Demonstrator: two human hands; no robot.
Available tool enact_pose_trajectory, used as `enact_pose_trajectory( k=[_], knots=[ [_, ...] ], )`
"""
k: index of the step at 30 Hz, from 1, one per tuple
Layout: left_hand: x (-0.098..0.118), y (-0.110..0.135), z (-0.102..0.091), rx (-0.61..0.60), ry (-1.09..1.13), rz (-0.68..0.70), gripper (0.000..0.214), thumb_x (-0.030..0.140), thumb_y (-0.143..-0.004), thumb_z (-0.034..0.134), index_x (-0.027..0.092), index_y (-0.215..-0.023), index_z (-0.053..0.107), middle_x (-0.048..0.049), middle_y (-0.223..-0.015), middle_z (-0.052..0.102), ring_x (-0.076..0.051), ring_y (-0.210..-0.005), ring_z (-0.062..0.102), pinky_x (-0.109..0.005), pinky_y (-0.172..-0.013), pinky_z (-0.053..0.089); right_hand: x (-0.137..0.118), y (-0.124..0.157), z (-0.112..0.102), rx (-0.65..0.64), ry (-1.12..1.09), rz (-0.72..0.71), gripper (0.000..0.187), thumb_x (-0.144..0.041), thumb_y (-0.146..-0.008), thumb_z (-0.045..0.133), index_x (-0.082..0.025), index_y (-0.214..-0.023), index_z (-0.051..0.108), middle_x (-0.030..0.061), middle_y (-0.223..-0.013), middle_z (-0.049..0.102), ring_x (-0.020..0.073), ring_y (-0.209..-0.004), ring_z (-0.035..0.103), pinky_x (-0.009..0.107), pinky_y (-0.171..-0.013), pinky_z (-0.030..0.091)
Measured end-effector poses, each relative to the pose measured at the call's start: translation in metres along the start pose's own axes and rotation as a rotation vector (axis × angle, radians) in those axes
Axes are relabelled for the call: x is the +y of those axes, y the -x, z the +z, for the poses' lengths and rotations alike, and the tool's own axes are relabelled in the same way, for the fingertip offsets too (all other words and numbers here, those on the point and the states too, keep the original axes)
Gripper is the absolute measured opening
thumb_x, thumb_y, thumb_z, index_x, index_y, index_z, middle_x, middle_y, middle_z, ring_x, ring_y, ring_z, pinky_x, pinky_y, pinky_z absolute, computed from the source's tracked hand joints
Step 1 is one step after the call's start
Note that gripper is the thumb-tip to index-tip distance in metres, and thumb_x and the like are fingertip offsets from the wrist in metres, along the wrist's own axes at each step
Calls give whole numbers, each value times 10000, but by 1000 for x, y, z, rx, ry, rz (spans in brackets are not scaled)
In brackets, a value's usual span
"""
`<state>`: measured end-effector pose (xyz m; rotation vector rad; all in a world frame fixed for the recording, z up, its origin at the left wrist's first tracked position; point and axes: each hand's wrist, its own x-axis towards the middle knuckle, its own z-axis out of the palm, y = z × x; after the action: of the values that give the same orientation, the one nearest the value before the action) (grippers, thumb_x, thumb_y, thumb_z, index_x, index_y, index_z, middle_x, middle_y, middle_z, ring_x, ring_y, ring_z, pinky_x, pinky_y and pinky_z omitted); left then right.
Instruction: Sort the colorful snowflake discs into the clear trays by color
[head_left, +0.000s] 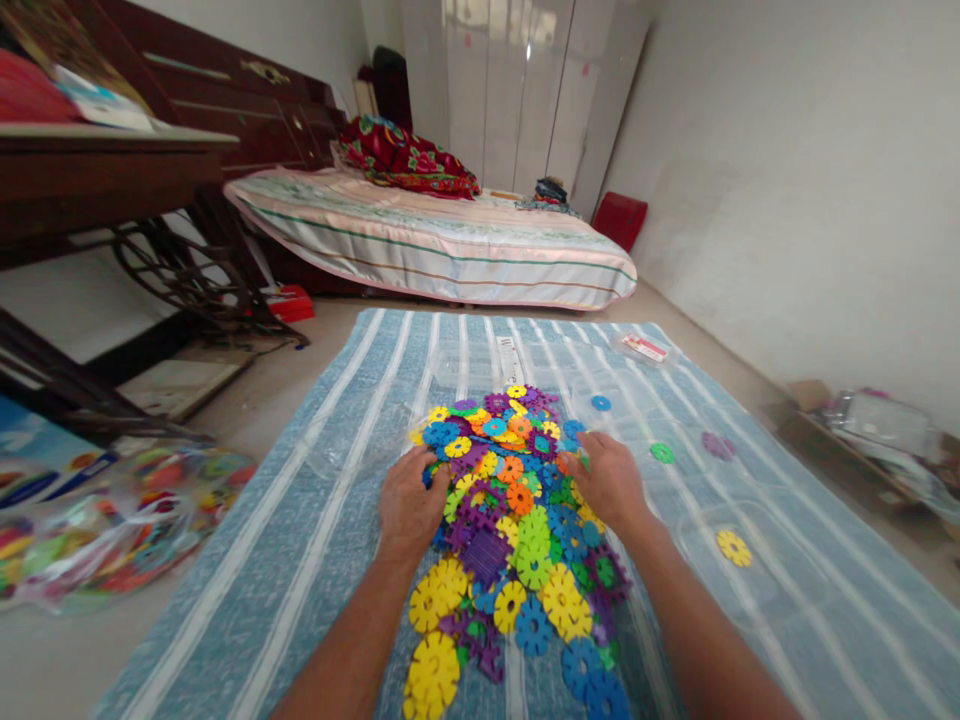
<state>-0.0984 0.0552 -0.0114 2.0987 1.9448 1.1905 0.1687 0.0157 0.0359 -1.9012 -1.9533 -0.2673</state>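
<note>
A heap of flat plastic snowflake building pieces (pixel 517 497), in yellow, blue, purple, green and orange, lies on a blue-and-white striped cloth (pixel 352 440). My left hand (pixel 412 503) rests against the heap's left side, thumb and fingers apart, with a dark blue piece beside them. On the right side, my right hand (pixel 607 482) touches the heap with its fingers spread, tips partly hidden among the pieces. Clear plastic surfaces surround the far part of the heap; their exact shape is hard to make out.
A yellow piece (pixel 733 547) lies to the right in a clear tray (pixel 694 520). Green (pixel 662 453), purple (pixel 718 445) and blue (pixel 601 403) pieces lie apart. Bagged colourful items (pixel 142 520) are on the floor at left, near a treadle table (pixel 112 165). A bed (pixel 450 240) stands beyond.
</note>
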Motion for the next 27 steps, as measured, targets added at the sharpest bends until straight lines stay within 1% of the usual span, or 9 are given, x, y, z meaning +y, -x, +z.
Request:
enact_pose_trajectory(
  k=[3, 5, 7, 10, 13, 15, 18, 23, 27],
  knots=[
    [-1, 0, 0, 3, -1, 1, 207, 345, -754, 498, 206, -816, 638, -84, -1041, 673, -250, -1009, 600, -394, -920, 463, -12, -3, 2, 70, 27, -59, 181, -331, -849, 504, -190, -882, 613, 119, -912, 620, 253, -920, 537, 379, -823, 389],
    [-3, -1, 1, 8, -4, 4, 195, 347, -748, 507, 213, -808, 636, -76, -1036, 675, -244, -1005, 601, -387, -921, 462, -16, -7, 5, 61, -10, -82, 186, -336, -860, 487, -194, -898, 601, 109, -920, 607, 242, -918, 526, 363, -819, 392],
    [-5, -1, 3, 8, -8, 9, 194, 350, -747, 505, 215, -801, 633, -76, -1034, 674, -240, -1006, 601, -383, -928, 456, -15, -11, 12, 44, -29, -50, 237, -376, -856, 493, -189, -964, 591, 109, -932, 596, 240, -916, 522, 351, -803, 399],
    [-6, -2, 3, -1, -19, 19, 225, 369, -761, 479, 208, -799, 632, -93, -1044, 671, -249, -1008, 599, -397, -927, 456, -7, -18, 29, 50, 2, 44, 371, -462, -833, 512, -168, -1051, 572, 138, -977, 585, 265, -955, 510, 379, -811, 394],
    [-6, -2, 2, -17, -34, 16, 258, 387, -772, 458, 197, -803, 631, -114, -1054, 667, -257, -1015, 597, -403, -924, 459, 1, -21, 43, 39, -11, 117, 380, -483, -861, 455, -154, -995, 591, 140, -943, 597, 257, -926, 527, 388, -808, 397],
    [-5, -2, 1, -27, -41, 15, 258, 385, -773, 459, 195, -804, 631, -117, -1056, 666, -256, -1019, 597, -398, -928, 458, 2, -19, 47, 25, -32, 130, 362, -460, -884, 420, -154, -939, 606, 133, -923, 607, 245, -904, 542, 380, -802, 408],
    [-4, -2, 1, -35, -41, 28, 247, 372, -774, 459, 195, -798, 630, -115, -1052, 667, -254, -1019, 598, -402, -937, 453, -4, -9, 47, 15, -61, 100, 341, -421, -900, 403, -164, -959, 619, 136, -992, 615, 237, -964, 546, 368, -828, 420],
    [-4, -3, 2, -27, -39, 15, 236, 367, -765, 473, 194, -787, 633, -109, -1056, 666, -258, -1025, 595, -401, -942, 450, -4, 19, 38, 44, -226, 5, 410, -438, -893, 405, -151, -1131, 576, 152, -1175, 565, 239, -1100, 509, 380, -902, 424],
    [-3, -2, 2, -22, -30, 26, 224, 358, -766, 475, 199, -779, 633, -102, -1044, 673, -249, -1014, 600, -399, -941, 450, 5, 45, 35, 91, -319, 141, 407, -435, -880, 423, -152, -1133, 569, 151, -1151, 575, 254, -1094, 510, 442, -929, 408]
  ],
)
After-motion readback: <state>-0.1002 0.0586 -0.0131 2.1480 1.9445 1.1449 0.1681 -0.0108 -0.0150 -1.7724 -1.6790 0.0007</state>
